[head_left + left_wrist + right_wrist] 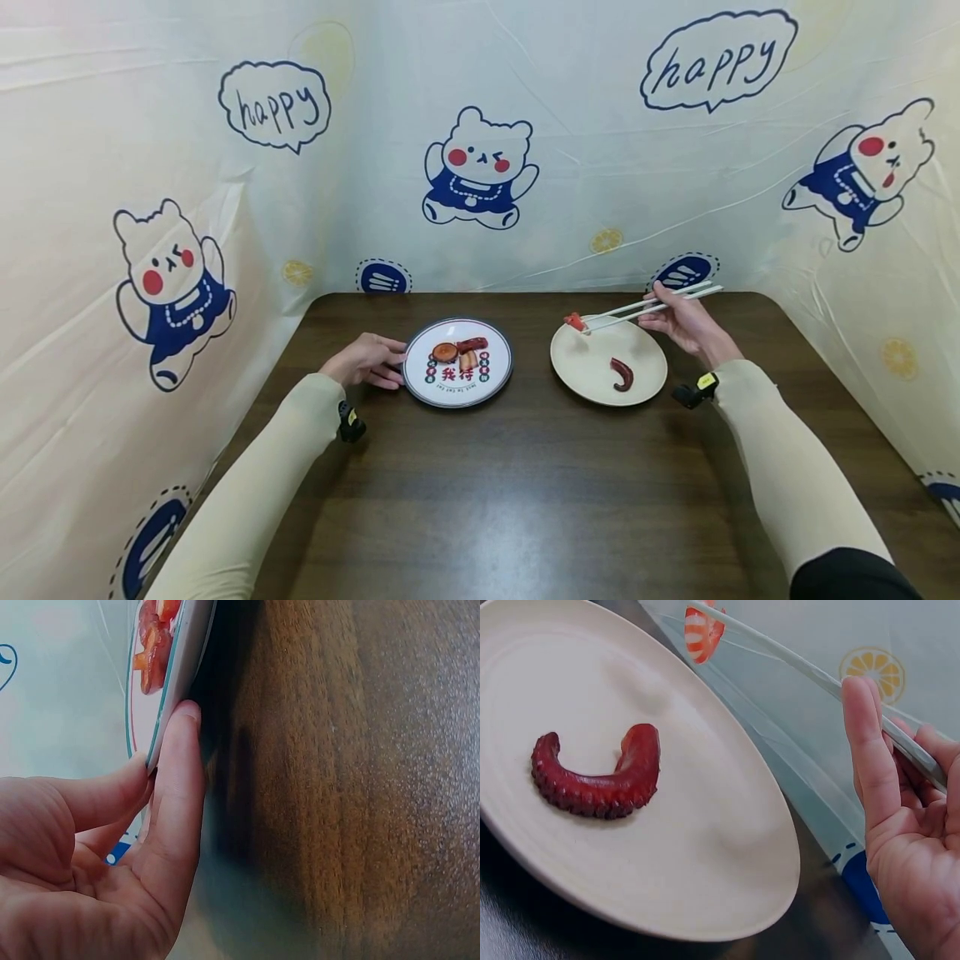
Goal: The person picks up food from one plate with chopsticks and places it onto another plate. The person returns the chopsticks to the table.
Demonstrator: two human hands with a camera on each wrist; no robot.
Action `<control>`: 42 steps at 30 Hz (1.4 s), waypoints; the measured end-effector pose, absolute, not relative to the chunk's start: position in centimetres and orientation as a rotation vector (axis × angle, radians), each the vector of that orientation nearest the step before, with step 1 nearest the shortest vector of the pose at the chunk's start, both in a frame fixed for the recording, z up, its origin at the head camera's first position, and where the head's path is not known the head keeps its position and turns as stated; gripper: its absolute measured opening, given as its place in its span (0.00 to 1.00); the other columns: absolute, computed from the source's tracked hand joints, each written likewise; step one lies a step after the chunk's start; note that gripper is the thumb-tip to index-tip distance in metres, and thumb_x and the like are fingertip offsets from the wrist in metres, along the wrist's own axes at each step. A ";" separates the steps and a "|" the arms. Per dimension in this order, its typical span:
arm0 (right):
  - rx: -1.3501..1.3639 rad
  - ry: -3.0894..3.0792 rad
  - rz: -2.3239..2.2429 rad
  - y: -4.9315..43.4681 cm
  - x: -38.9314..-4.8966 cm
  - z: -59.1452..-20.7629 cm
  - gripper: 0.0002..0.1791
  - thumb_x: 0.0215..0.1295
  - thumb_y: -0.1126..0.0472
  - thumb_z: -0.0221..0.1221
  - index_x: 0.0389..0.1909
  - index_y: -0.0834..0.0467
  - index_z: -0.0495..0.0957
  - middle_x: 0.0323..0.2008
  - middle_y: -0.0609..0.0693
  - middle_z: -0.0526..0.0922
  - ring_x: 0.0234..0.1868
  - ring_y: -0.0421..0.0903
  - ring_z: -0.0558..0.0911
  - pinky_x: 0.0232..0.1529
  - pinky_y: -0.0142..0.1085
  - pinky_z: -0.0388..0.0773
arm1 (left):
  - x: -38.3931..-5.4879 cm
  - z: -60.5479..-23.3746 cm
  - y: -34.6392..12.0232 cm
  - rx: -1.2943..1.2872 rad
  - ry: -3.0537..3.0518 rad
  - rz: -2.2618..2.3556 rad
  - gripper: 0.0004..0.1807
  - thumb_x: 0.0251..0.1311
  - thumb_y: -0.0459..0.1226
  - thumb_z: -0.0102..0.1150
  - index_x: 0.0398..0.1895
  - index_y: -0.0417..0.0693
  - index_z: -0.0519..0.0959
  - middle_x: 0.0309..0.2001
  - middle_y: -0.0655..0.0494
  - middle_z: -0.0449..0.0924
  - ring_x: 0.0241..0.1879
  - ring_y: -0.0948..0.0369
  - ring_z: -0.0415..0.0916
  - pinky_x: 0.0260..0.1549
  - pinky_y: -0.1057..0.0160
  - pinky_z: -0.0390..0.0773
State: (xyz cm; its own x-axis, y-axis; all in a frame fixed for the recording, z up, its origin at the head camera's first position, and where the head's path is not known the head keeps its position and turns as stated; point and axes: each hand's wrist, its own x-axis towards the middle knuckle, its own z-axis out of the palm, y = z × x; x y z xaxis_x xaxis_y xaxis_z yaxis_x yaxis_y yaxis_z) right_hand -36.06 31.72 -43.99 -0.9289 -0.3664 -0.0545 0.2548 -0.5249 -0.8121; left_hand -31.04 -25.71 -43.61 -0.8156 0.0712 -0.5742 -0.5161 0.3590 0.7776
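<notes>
My left hand (369, 360) pinches the left edge of a white plate (497, 379) with a blue rim, thumb at the rim and fingers against its underside. On that plate lie a round brown slice (445, 352), a reddish-brown piece (472, 343) and a pale streaky piece (468, 362). My right hand (690, 325) holds a pair of white chopsticks (626, 310) over the cream plate (581, 375). At their tips is an orange-and-white striped shrimp (703, 634), above the plate's far left edge. A curled dark red octopus tentacle (600, 784) rests on the cream plate.
Both plates stand side by side toward the back of a dark brown wooden table (465, 500). A pale cloth (570, 183) printed with bears and "happy" bubbles hangs behind and on both sides. Each wrist bears a small black camera (351, 422).
</notes>
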 end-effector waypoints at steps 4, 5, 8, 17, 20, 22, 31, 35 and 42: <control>-0.190 1.299 -2.451 31.2 -36.1 -44.0 0.22 0.87 0.60 0.42 0.41 0.70 0.79 0.30 0.63 0.87 0.31 0.56 0.91 0.38 0.41 0.90 | -31.0 -43.6 -25.7 -0.391 2.098 1.480 0.29 0.79 0.34 0.56 0.79 0.40 0.66 0.42 0.43 0.85 0.31 0.55 0.87 0.39 0.56 0.90; -0.191 1.303 -2.448 31.0 -36.2 -44.0 0.22 0.87 0.60 0.43 0.41 0.70 0.79 0.30 0.62 0.87 0.31 0.56 0.91 0.38 0.40 0.90 | -31.0 -43.6 -25.7 -0.392 2.098 1.479 0.29 0.79 0.34 0.56 0.79 0.40 0.66 0.42 0.43 0.85 0.31 0.55 0.87 0.39 0.56 0.90; -0.176 1.321 -2.443 30.6 -36.2 -44.0 0.21 0.87 0.59 0.44 0.41 0.69 0.79 0.29 0.62 0.87 0.30 0.55 0.91 0.37 0.39 0.90 | -31.0 -43.5 -25.7 -0.396 2.097 1.479 0.29 0.79 0.34 0.56 0.79 0.40 0.66 0.42 0.43 0.85 0.31 0.55 0.87 0.39 0.56 0.90; -0.163 1.328 -2.438 29.0 -36.4 -43.9 0.19 0.86 0.59 0.46 0.41 0.70 0.78 0.29 0.62 0.87 0.30 0.54 0.91 0.38 0.40 0.90 | -30.8 -43.6 -25.7 -0.407 2.102 1.472 0.29 0.79 0.35 0.56 0.79 0.41 0.66 0.41 0.43 0.85 0.31 0.55 0.87 0.39 0.56 0.90; -0.162 1.360 -2.433 28.6 -36.5 -44.0 0.19 0.86 0.59 0.46 0.41 0.69 0.79 0.29 0.62 0.87 0.29 0.54 0.91 0.37 0.40 0.90 | -30.8 -43.6 -25.8 -0.404 2.102 1.475 0.29 0.79 0.34 0.56 0.80 0.41 0.66 0.41 0.43 0.85 0.31 0.55 0.87 0.39 0.56 0.90; -0.159 1.385 -2.422 28.3 -36.6 -44.0 0.19 0.86 0.59 0.47 0.41 0.69 0.79 0.29 0.61 0.87 0.29 0.54 0.91 0.37 0.40 0.90 | -30.9 -43.6 -25.8 -0.404 2.102 1.475 0.29 0.79 0.34 0.56 0.79 0.41 0.66 0.41 0.43 0.86 0.31 0.55 0.87 0.39 0.56 0.90; -0.156 1.412 -2.419 26.9 -36.6 -43.9 0.18 0.86 0.59 0.47 0.42 0.69 0.78 0.29 0.61 0.86 0.28 0.55 0.90 0.37 0.41 0.90 | -30.9 -43.6 -25.5 -0.400 2.107 1.467 0.29 0.79 0.34 0.56 0.79 0.40 0.66 0.42 0.43 0.85 0.31 0.55 0.87 0.39 0.56 0.90; -0.138 1.417 -2.394 26.2 -36.5 -43.8 0.18 0.86 0.59 0.46 0.44 0.70 0.77 0.30 0.62 0.86 0.28 0.55 0.90 0.38 0.42 0.90 | -30.7 -43.7 -25.5 -0.403 2.111 1.459 0.29 0.79 0.35 0.56 0.79 0.40 0.66 0.41 0.43 0.85 0.30 0.55 0.87 0.38 0.57 0.90; -0.111 1.476 -2.381 25.1 -36.8 -43.9 0.18 0.85 0.57 0.49 0.45 0.70 0.77 0.29 0.61 0.86 0.28 0.53 0.90 0.37 0.41 0.90 | -30.8 -43.4 -25.7 -0.388 2.114 1.462 0.29 0.79 0.34 0.56 0.79 0.40 0.65 0.41 0.42 0.84 0.31 0.55 0.87 0.40 0.56 0.90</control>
